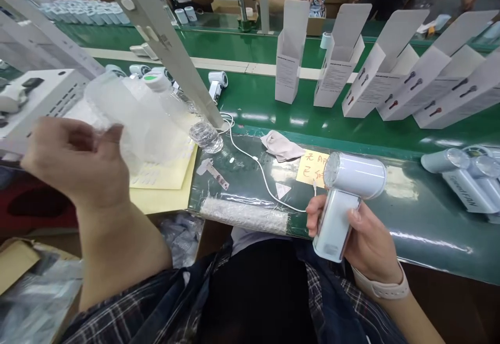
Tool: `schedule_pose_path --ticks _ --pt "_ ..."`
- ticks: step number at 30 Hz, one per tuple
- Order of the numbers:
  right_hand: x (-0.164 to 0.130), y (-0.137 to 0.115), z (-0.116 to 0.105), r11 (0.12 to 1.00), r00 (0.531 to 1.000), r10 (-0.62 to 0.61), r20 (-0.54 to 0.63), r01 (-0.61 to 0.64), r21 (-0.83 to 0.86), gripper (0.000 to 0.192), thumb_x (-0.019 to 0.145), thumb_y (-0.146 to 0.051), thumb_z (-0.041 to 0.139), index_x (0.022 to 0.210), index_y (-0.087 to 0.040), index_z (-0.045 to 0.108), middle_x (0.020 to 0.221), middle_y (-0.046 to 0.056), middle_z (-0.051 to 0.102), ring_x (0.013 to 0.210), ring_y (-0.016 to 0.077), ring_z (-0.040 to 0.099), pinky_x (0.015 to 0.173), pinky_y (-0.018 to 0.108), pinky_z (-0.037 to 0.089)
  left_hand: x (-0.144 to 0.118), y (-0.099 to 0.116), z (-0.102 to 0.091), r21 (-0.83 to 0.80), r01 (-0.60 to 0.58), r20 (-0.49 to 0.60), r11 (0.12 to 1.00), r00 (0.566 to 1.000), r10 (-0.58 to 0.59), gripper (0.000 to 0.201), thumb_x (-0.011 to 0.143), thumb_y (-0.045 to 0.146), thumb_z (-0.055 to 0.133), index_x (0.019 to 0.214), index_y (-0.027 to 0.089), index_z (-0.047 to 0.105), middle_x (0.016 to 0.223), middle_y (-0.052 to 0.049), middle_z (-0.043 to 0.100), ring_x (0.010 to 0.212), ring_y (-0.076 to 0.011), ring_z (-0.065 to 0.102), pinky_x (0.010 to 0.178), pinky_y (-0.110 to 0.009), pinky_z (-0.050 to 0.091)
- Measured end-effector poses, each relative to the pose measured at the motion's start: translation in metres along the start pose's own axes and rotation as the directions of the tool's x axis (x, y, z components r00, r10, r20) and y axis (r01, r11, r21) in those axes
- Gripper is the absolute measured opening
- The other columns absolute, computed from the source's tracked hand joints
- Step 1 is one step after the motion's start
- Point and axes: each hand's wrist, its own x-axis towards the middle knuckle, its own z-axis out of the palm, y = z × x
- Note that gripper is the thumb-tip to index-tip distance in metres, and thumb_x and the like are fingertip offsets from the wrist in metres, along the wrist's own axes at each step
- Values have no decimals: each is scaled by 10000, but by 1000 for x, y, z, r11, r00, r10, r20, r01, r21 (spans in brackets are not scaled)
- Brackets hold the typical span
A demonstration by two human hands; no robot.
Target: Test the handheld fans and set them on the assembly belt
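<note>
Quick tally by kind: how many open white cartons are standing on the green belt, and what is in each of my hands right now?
Open white cartons standing on the belt: 5
White handheld devices in the right hand: 1
Clear plastic bags in the left hand: 1
Total: 7

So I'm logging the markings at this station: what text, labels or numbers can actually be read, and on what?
Yellow note: handwritten, begins "无 AP"; the rest runs under the device held in the right hand.
Open boxes: side print too small to read.
Lying devices: sideways lettering, too blurred.
Bottle, yellow envelope, bag in the left hand: no readable text.
</note>
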Motion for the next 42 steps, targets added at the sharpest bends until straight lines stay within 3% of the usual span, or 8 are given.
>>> schedule_pose_path --ticks 5,8,11,17,29,32,36,42 --pt "3 6 -10 936 997 -73 -11 65 -346 369 1017 -572 677 1197 -255 738 1071 81 814 826 233 798 693 349 675 -20 23 33 -116 -215 -104 970 974 203 381 840 510 723 753 243 465 618 69 334 590 -121 317 624 -292 278" --pt "8 13 -25 406 968 -248 -31 75 -911 400 1026 -554 640 1166 -201 765 985 135 807 852 298 788 727 405 653 -50 40 46 -206 -357 -31 911 933 359 197 982 390 605 960 194 613 763 -1 589 688 -153 485 669 -304 400" --pt "8 14 -36 -238 910 -389 145 53 -970 387 1061 -450 603 1272 -171 770 1006 151 821 905 314 789 786 408 625 -91 66 52 -323 -488 192 811 805 561 243 1066 280 513 1199 155 673 1047 -88 730 907 -193 633 823 -333 526" --pt "1 9 -45 -495 927 -291 236 66 -867 410 1114 -416 472 1233 -155 765 905 105 844 688 276 780 546 350 514 -136 100 65 -441 -434 569 786 541 619 288 1080 202 540 1257 154 762 1050 -87 736 968 -207 698 881 -331 585" --pt "2 12 -40 -214 954 -236 -183 -235 -948 488 987 -533 545 1247 -196 783 880 121 832 722 340 778 629 404 561 -166 138 76 -389 -432 857 814 156 492 344 1095 210 522 1393 168 689 1282 -127 763 1167 -264 749 1042 -415 600" --pt "6 6 -40 196 933 -133 -334 -305 -932 426 923 -589 643 1098 -221 768 826 100 811 666 297 753 616 391 588 -175 139 79 -401 -400 873 824 107 476 375 1097 228 519 1437 167 664 1306 -148 758 1189 -293 747 1039 -451 602" --pt "5 -2 -29 832 941 26 -338 -207 -514 473 931 -677 696 931 -203 689 799 100 781 534 213 697 506 332 591 -178 139 86 -416 -276 884 867 102 457 386 1081 217 518 1428 181 683 1423 -137 739 1316 -321 707 1115 -477 567" --pt "2 -2 -17 950 963 97 -253 -165 -265 434 977 -595 726 945 -163 699 812 120 791 535 188 711 479 280 597 -172 139 88 -422 -114 891 899 132 435 364 1055 214 534 1362 208 730 1399 -90 768 1297 -307 716 1118 -447 540"
